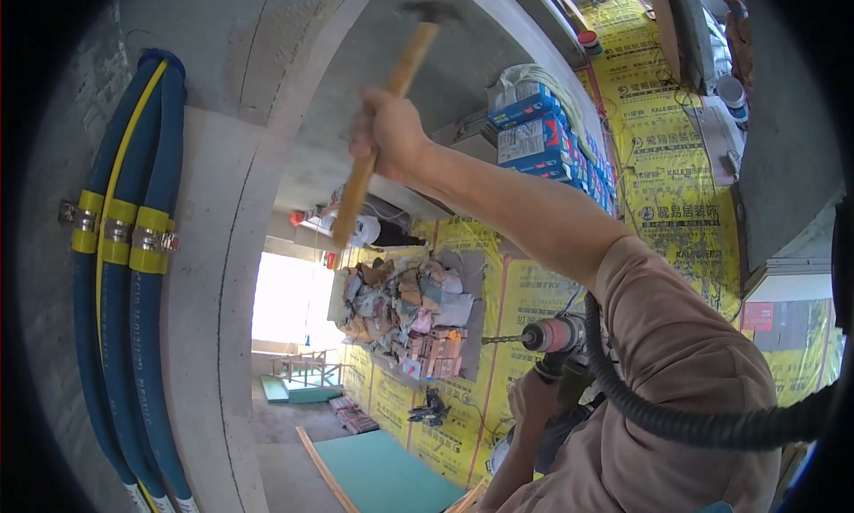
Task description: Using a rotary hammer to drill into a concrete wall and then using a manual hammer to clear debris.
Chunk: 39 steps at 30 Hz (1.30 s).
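My right hand [388,132] is closed round the wooden handle of a hammer [405,68]. Its dark metal head is at the top, in front of a grey wall surface, and slightly blurred. Lower down, my left hand [532,395] grips a red and grey power drill [560,335] near its dark handle. From the drill's chuck a long twisted bit sticks out to the left, touching nothing. A black corrugated hose [685,428] crosses in front of my brown sleeve. Part of the drill's body is hidden behind the hose and sleeve.
Blue pipes [114,317] with yellow bands and metal clamps run along the left. Yellow printed sheeting [663,157] covers the floor. Blue boxes [534,144] are stacked by the wall. A rubble pile [400,304], a green board [382,468] and another person [369,230] are farther off.
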Each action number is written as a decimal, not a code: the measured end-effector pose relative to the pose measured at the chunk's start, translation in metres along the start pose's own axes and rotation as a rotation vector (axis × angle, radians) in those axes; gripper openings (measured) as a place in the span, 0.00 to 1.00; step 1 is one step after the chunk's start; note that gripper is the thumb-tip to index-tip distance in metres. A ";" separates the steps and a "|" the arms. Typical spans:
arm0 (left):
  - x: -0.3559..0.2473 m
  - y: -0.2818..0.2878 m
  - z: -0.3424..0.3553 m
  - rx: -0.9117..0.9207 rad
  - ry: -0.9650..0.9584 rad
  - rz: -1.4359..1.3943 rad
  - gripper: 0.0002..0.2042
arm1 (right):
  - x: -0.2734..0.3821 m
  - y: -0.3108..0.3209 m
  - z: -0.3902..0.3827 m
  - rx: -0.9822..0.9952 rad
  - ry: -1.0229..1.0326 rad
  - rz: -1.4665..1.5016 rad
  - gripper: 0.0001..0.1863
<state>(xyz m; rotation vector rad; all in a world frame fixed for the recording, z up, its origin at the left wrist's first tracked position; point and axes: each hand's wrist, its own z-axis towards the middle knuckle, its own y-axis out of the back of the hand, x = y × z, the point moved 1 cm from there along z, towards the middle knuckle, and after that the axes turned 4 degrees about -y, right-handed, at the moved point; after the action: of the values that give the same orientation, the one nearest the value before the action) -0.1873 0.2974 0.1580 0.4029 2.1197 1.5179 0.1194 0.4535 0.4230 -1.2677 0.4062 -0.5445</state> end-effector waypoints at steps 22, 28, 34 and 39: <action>0.013 -0.010 0.008 -0.013 -0.038 0.025 0.19 | 0.003 -0.021 -0.033 -0.009 -0.248 -0.505 0.11; 0.017 -0.006 0.005 -0.011 -0.040 -0.017 0.21 | 0.057 -0.051 0.009 -0.114 -0.111 -0.870 0.12; 0.011 -0.012 0.006 -0.028 -0.038 0.062 0.20 | 0.134 -0.011 0.081 -0.012 -0.133 -0.475 0.13; 0.007 -0.008 0.009 -0.021 -0.094 0.091 0.19 | 0.073 -0.038 -0.018 -0.096 -0.084 -0.810 0.12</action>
<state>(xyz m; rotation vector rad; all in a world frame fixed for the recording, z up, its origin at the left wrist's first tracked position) -0.1883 0.3052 0.1463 0.5588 2.0358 1.5394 0.1622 0.3888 0.4563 -1.5269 -0.1803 -1.1550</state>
